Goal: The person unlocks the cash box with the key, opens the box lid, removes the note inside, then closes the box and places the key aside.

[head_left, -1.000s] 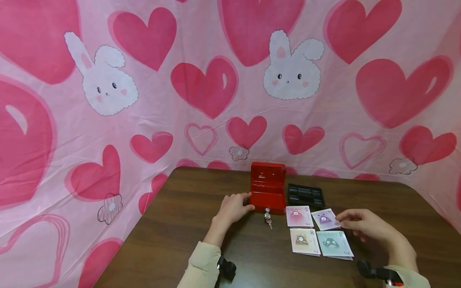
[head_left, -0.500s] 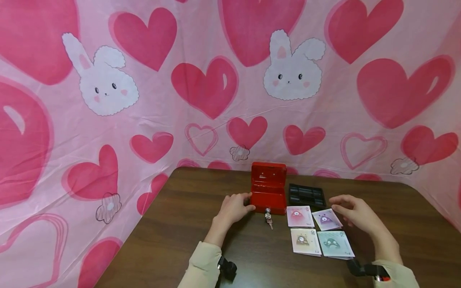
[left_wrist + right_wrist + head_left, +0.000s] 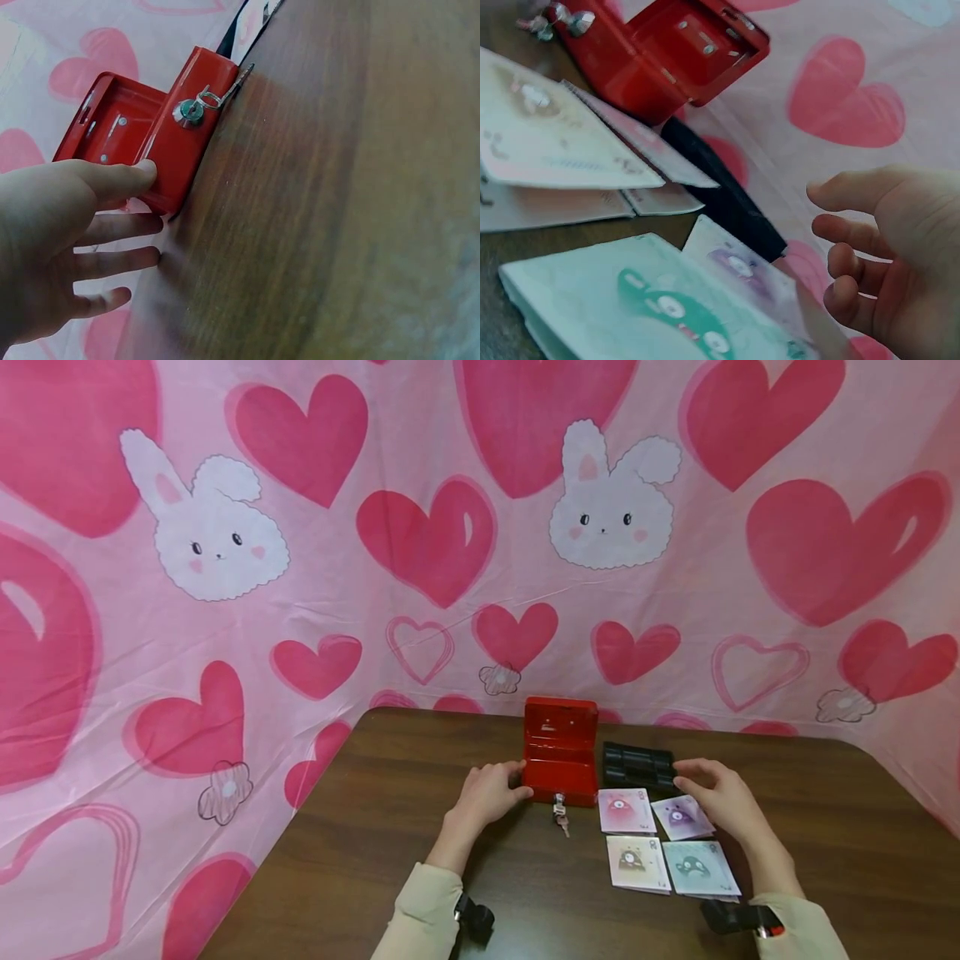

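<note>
My left hand (image 3: 487,793) is at the front left corner of an open red cash box (image 3: 558,781). Its thumb touches the front face beside the lock, and the other fingers stretch out along the left side, as the left wrist view shows. A key (image 3: 210,97) sits in the lock. My right hand (image 3: 720,793) is at the right end of a black coin tray (image 3: 637,767), thumb and forefinger apart and nothing between them. In front of the tray lie folded play banknotes: pink (image 3: 626,811), purple (image 3: 682,817), yellow (image 3: 637,863) and green (image 3: 701,868).
Everything stands on a dark brown wooden table (image 3: 420,760). Behind it hangs a pink cloth (image 3: 450,643) with hearts and rabbits. The raised lid (image 3: 561,722) of the box stands close to that cloth.
My right hand has left the purple banknote and moved back and to the left, up to the tray's right end. The left hand has stayed at the cash box.
</note>
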A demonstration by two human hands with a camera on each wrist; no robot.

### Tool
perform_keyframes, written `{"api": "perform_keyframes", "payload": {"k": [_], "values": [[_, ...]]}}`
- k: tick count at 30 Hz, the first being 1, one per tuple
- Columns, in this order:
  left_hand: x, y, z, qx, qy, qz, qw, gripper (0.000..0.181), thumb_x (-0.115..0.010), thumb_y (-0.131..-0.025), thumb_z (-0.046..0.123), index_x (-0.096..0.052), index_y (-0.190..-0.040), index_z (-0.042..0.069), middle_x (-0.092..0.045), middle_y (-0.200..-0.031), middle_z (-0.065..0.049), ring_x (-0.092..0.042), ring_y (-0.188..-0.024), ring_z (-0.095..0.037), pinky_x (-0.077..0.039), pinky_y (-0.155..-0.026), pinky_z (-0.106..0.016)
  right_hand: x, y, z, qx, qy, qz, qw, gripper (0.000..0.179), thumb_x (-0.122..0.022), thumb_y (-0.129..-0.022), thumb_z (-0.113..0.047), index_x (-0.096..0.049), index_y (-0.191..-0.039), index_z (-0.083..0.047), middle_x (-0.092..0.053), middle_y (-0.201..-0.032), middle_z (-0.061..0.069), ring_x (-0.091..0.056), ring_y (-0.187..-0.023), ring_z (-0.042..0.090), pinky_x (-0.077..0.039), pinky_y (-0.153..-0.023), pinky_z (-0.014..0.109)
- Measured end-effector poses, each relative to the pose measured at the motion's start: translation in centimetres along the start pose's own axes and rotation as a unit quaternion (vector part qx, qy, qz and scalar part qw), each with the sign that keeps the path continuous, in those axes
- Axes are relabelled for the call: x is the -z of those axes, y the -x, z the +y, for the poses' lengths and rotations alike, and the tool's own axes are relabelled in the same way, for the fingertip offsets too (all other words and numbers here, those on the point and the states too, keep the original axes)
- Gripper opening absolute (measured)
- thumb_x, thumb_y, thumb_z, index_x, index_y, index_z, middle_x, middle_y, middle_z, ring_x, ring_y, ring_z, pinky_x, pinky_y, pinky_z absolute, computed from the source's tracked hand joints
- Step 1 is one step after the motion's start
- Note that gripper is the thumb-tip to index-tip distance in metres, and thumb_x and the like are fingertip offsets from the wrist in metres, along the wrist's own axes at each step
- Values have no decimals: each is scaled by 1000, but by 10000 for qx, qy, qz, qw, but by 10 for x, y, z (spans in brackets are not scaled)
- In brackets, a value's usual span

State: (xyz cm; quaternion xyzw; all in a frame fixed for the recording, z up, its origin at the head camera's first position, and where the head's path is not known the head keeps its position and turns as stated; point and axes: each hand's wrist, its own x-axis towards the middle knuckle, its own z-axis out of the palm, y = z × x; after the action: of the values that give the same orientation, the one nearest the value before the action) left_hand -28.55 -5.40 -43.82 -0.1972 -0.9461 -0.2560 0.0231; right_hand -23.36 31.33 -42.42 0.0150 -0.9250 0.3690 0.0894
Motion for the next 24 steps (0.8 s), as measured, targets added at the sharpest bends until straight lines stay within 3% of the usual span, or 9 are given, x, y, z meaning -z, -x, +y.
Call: {"api": "perform_keyframes", "payload": {"k": [2,6,15,24], "values": [[0,0,1,21,45,-18,10000,53,-70,-91,38,-60,-139,16,-68,-129,-3,-66,-115,-21,-40,-106,-50,-3,-1,3,-88,14,38,10000,43,-59,-99,-32,-60,-128,1,-59,-129,31,-53,-117,48,-44,-91,63],[2,0,2,34,45,-42,10000,54,-70,-91,39,-60,-139,17,-68,-130,-3,-65,-115,-22,-41,-105,-50,-7,-4,9,-219,24,129,9997,44,-60,-99,-31,-60,-127,3,-59,-128,32,-54,-115,48,-43,-92,63],[2,-2,1,-15,-63,31,10000,54,-70,-91,40,-60,-139,16,-69,-129,-2,-66,-115,-21,-41,-106,-50,-14,-12,21,-189,-6,-77,9998,49,-63,-97,-31,-56,-130,5,-59,-124,33,-55,-113,47,-42,-94,64],[1,1,2,155,146,-109,9997,54,-70,-91,37,-58,-140,17,-68,-130,-3,-66,-113,-22,-45,-103,-49,-16,-11,24,-281,36,-350,9990,46,-64,-97,-33,-61,-128,1,-61,-126,30,-57,-112,45,-45,-91,63]]}}
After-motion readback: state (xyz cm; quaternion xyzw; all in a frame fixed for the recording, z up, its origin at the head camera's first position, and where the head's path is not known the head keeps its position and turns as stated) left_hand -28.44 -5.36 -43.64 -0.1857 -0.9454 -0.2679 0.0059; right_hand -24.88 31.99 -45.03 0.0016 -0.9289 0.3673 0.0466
